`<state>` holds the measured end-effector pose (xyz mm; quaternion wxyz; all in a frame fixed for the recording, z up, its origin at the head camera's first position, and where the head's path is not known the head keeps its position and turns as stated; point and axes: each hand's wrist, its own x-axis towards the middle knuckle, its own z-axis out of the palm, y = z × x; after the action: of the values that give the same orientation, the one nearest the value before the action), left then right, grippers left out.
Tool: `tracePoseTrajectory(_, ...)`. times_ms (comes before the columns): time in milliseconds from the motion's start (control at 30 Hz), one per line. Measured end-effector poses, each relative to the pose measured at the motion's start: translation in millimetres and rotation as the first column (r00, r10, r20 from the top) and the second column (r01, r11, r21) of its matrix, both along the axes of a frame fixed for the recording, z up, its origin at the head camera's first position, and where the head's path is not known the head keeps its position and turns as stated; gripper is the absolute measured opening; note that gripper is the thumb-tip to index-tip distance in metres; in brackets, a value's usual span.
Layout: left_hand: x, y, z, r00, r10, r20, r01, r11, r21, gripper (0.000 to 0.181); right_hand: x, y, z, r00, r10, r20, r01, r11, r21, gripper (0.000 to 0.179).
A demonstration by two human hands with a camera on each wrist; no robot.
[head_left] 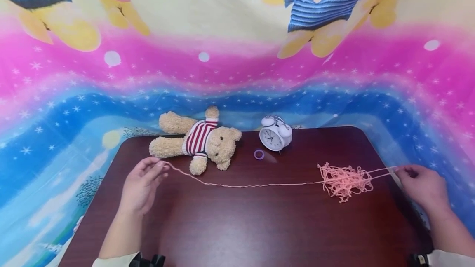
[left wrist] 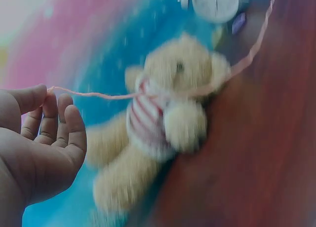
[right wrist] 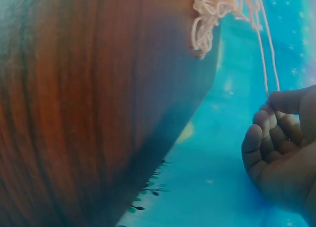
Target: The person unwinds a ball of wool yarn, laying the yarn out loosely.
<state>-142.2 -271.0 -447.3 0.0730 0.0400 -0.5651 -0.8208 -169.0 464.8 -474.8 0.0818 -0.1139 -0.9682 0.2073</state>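
Observation:
A tangled heap of peach-pink yarn [head_left: 345,181] lies on the right side of the dark wooden table [head_left: 237,226]. From it a single strand runs left across the tabletop and up to my left hand [head_left: 142,182], which pinches it between thumb and forefinger near the teddy bear's feet. My right hand [head_left: 424,186], out past the table's right edge, pinches a doubled strand drawn from the heap. In the right wrist view, two yarn strands [right wrist: 264,54] meet at that thumb and fingertip. The left wrist view shows the strand [left wrist: 108,96] crossing in front of the bear.
A teddy bear [head_left: 202,141] in a red-and-white striped shirt lies on its back along the far left edge. Right of it stand a white twin-bell alarm clock [head_left: 272,135] and a small purple ring [head_left: 259,154]. A printed cloth [head_left: 237,73] hangs behind and beside the table.

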Motion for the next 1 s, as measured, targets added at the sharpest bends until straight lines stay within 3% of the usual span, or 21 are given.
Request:
tracePoseTrajectory(300,-32.3,88.1,43.7,0.984,-0.172,-0.046,0.168,0.982,-0.082,0.010,1.6,-11.4,23.7,0.990,-0.054,-0.128,0.056,0.998,0.013,0.048)
tracePoseTrajectory(467,-48.4,135.3,54.3,0.967,-0.251,-0.053,0.243,0.962,-0.124,0.013,2.4,-19.5,35.5,0.990,-0.026,-0.138,0.026,1.000,0.003,0.048)
tracePoseTrajectory(667,-66.0,188.2,49.5,0.945,-0.326,-0.042,0.316,0.936,-0.158,0.013,0.1,-39.2,44.0,0.983,0.026,-0.180,-0.030,0.999,-0.023,0.040)
tracePoseTrajectory(1000,-77.7,280.5,19.9,0.899,-0.438,-0.008,0.428,0.882,-0.198,0.015,-4.0,-71.8,42.9,0.964,0.087,-0.250,-0.106,0.992,-0.063,0.030)
